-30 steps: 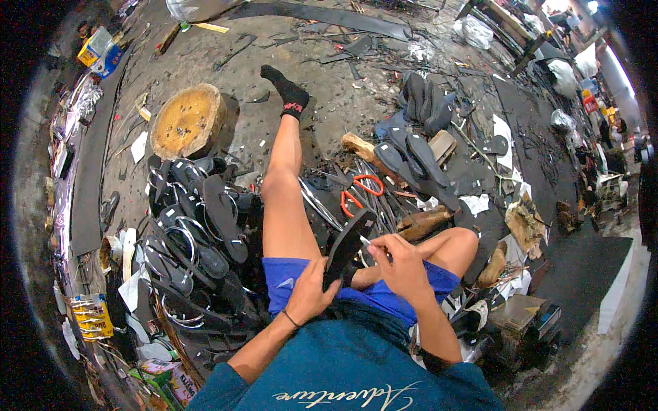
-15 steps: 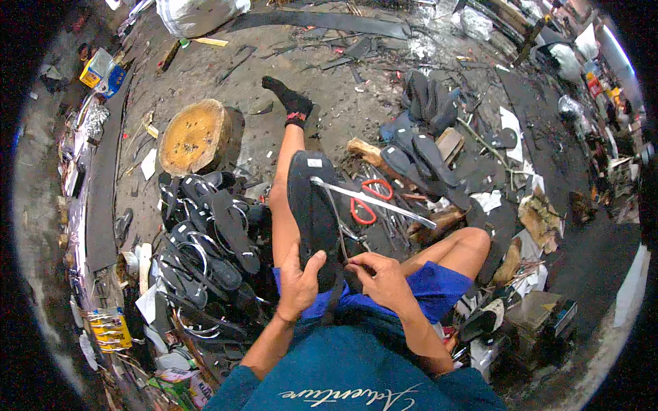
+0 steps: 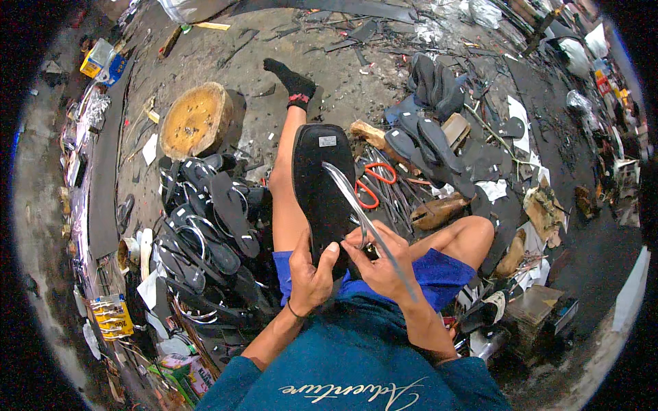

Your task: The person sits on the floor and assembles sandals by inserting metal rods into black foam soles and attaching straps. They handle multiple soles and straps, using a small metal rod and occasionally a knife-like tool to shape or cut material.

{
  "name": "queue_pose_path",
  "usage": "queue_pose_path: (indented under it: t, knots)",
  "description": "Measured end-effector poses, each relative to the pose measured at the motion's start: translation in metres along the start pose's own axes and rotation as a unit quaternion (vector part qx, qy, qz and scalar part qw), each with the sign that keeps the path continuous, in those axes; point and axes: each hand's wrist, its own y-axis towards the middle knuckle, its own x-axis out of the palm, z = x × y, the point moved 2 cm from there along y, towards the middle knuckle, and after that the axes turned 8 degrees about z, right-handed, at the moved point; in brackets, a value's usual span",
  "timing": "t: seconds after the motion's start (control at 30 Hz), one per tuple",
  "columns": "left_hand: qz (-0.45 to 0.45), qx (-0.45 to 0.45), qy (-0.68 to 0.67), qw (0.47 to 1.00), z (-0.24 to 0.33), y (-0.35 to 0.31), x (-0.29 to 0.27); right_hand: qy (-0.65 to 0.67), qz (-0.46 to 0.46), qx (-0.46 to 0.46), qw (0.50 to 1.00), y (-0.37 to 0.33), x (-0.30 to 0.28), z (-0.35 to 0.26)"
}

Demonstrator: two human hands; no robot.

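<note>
A black flip-flop sole (image 3: 322, 185), with a small pale label near its toe end, stands out in front of my lap. My left hand (image 3: 312, 274) is closed round its lower left edge, thumb lying on the top face. From a hole near the toe comes a shiny silver-grey strap (image 3: 356, 205), whose one length curves down over my right hand and wrist. Beside the sole's lower right edge my right hand (image 3: 380, 264) is closed, its fingertips pinching the strap. Where the pinched part meets the sole is hidden by the fingers.
To the left lies a heap of black flip-flops (image 3: 205, 233), behind it a round wooden block (image 3: 195, 122). Red-handled scissors (image 3: 375, 183) rest on dark strips at the right. More black soles (image 3: 425, 147) lie beyond them, near wood pieces. Scraps litter the floor.
The sole has come up closer and shows more of its top face. The free strap length, earlier sticking out to the right, now bends down over my right hand.
</note>
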Motion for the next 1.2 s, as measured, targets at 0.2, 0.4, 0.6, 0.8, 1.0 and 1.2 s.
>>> queue_pose_path:
  t: [0.2, 0.4, 0.6, 0.8, 1.0, 1.2]
  knots:
    - [-0.023, -0.064, -0.032, 0.997, -0.014, 0.001, -0.006, 0.252, -0.088, 0.293, 0.918, 0.006, -0.005, 0.027]
    - [-0.062, -0.106, -0.024, 0.992, -0.032, 0.006, -0.015, 0.018, -0.110, 0.152, 0.982, 0.009, 0.000, 0.025]
    - [-0.232, -0.007, 0.265, 0.936, -0.030, 0.026, -0.070, 0.014, 0.096, 0.002, 0.995, 0.024, -0.034, 0.051]
    - [0.045, -0.184, -0.073, 0.979, -0.028, 0.025, -0.087, 0.327, 0.201, 0.455, 0.803, 0.001, -0.032, 0.072]
    - [-0.149, -0.178, 0.086, 0.969, -0.032, -0.001, -0.059, -0.017, -0.125, 0.121, 0.985, -0.026, 0.013, 0.012]
    - [-0.221, -0.123, 0.074, 0.965, -0.017, -0.002, -0.066, -0.055, -0.102, 0.089, 0.989, -0.033, 0.002, -0.006]
